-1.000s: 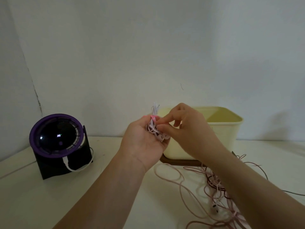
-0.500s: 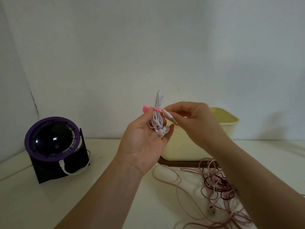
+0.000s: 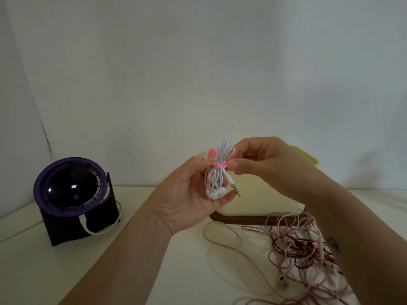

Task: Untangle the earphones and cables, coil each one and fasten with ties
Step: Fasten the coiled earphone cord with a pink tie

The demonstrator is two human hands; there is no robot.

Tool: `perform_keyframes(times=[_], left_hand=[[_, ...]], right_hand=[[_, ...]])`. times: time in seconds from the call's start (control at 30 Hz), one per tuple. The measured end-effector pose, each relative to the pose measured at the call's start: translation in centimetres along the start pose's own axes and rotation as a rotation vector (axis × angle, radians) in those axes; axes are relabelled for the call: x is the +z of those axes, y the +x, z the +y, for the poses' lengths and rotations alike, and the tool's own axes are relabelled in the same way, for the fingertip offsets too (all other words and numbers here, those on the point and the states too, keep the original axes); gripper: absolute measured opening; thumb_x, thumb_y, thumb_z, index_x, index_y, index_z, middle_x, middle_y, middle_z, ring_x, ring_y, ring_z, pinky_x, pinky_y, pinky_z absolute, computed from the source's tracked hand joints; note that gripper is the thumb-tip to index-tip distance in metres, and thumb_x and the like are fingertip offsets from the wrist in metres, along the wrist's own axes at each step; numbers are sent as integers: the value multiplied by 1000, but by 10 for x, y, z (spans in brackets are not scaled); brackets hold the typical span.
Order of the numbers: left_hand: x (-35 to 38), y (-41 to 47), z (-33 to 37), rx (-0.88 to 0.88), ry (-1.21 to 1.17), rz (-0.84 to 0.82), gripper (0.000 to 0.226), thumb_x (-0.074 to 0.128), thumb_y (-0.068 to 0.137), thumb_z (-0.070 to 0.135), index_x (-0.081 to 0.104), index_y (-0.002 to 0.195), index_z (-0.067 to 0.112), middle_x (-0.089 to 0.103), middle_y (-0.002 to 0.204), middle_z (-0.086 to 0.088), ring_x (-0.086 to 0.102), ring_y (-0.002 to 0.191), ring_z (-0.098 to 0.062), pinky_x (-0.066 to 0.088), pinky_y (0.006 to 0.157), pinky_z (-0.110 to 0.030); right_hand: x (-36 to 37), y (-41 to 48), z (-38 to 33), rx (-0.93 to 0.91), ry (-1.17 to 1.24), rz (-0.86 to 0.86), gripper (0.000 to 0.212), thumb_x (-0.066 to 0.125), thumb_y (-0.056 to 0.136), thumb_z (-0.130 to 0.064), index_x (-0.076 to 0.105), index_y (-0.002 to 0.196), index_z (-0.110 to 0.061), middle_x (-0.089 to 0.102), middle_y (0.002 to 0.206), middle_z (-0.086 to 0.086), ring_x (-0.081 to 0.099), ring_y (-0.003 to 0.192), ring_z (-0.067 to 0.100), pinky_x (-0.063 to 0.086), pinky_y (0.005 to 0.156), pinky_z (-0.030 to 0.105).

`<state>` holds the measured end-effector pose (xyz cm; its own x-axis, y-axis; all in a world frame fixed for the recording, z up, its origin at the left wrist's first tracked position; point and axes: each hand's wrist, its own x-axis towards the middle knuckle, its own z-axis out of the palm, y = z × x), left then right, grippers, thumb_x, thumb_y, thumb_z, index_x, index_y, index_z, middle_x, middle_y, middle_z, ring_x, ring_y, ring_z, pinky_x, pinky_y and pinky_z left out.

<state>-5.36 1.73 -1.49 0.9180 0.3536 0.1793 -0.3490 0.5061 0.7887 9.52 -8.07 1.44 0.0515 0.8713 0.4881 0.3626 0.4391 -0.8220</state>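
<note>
A coiled pair of white earphones [image 3: 215, 179] stands upright in my left hand [image 3: 185, 199], earbuds at the bottom and the audio jack sticking out lower right. A pink tie [image 3: 217, 164] wraps the bundle's waist, its rounded end poking up behind. My right hand [image 3: 262, 165] pinches the tie's other end at the right side of the bundle. A tangle of pink and dark red cables [image 3: 301, 249] lies on the white table [image 3: 55, 271] at lower right, partly hidden by my right forearm.
A cream bin [image 3: 259, 201] on a dark wooden base stands behind my hands against the wall. A black and purple fan [image 3: 70, 194] with a white cable plugged in sits at the left.
Both hands lifted the earphone bundle higher and turned it upright. The pink tie, first hidden between the fingers, now sits wrapped around the bundle, and the jack hangs free.
</note>
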Motion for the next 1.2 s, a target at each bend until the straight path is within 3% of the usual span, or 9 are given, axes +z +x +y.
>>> perform_keyframes(times=[0.07,0.2,0.27,0.4,0.53,0.7,0.8,1.0,1.2], left_hand=[[1,-3,3,-22,15,1,45,90,41,14,75,83,11,61,64,1,57,56,-10,46,92,-42],[0,-5,6,-77,-45,-14,52,90,42,9,74,91,8,59,70,-1,58,56,-13,52,87,-46],[-3,-4,6,-106,-57,-16,58,89,42,8,70,97,8,55,74,-1,57,56,-14,54,84,-45],[-4,-3,5,-151,-51,-20,38,87,45,10,70,80,7,58,75,-2,60,61,-15,53,85,-44],[6,-2,5,-114,130,128,25,73,66,26,64,82,9,58,71,-4,58,58,-16,50,84,-41],[4,1,5,5,323,141,34,61,72,10,63,105,15,65,95,-5,59,98,-24,47,94,-44],[8,3,-1,82,393,141,33,64,75,10,61,108,13,65,91,-6,62,85,-20,50,86,-37],[11,11,-18,269,429,372,12,58,88,23,67,82,19,61,75,3,55,65,-8,45,73,-31],[3,8,-8,339,791,422,10,60,89,24,68,88,19,67,74,7,51,69,-11,43,72,-29]], right_hand=[[2,0,-2,-31,-36,8,22,71,69,-24,69,84,-8,71,93,16,67,91,28,52,93,39],[5,0,-5,-36,-52,-40,24,69,73,-19,67,89,-2,72,101,13,66,104,23,50,97,34],[5,-1,-4,-9,3,-76,20,70,73,-16,67,87,-2,72,96,13,68,98,22,51,93,32],[5,0,0,13,-13,-25,26,73,69,-17,67,85,2,72,87,14,69,87,25,53,90,37],[5,1,-1,3,-23,92,19,71,66,-19,69,80,-5,71,74,6,65,72,15,54,74,24],[4,3,1,38,-42,233,25,73,64,-26,70,81,-8,72,75,11,65,68,18,56,71,26],[2,4,4,91,-23,293,23,77,69,-17,68,90,-11,71,69,8,64,64,17,56,68,26],[9,3,4,96,-146,252,11,74,78,-16,69,79,-6,72,67,1,64,64,11,53,64,19],[1,1,1,172,-161,214,56,72,55,-50,65,102,-20,71,96,3,65,80,10,53,76,28]])
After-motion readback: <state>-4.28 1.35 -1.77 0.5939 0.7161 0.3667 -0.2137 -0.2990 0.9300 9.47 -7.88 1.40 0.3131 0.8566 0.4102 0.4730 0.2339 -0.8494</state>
